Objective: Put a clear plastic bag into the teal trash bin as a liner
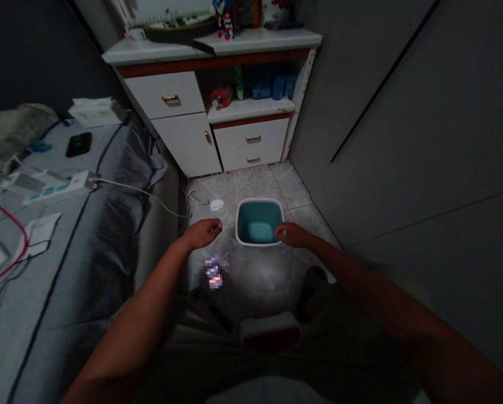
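A teal plastic tub [260, 231] with a pale rim stands upright on the grey tiled floor, with nothing visible inside. My right hand [292, 234] overlaps its right rim, fingers curled; whether it grips the rim or hovers above it I cannot tell. To the left of the tub, apart from it, my left hand [206, 232] is held over the floor with fingers bent inward. Anything within those fingers is too small or hidden to make out. Below the left hand lies a pixelated purple and pink item [213, 272] on the tiles.
A bed [78, 235] with a power strip [60, 188] borders the left side. Its white cable [150, 194] trails to the floor near a small white object [216, 205]. Ahead stands a white cabinet [184, 143]; a grey panel wall [403, 140] closes the right.
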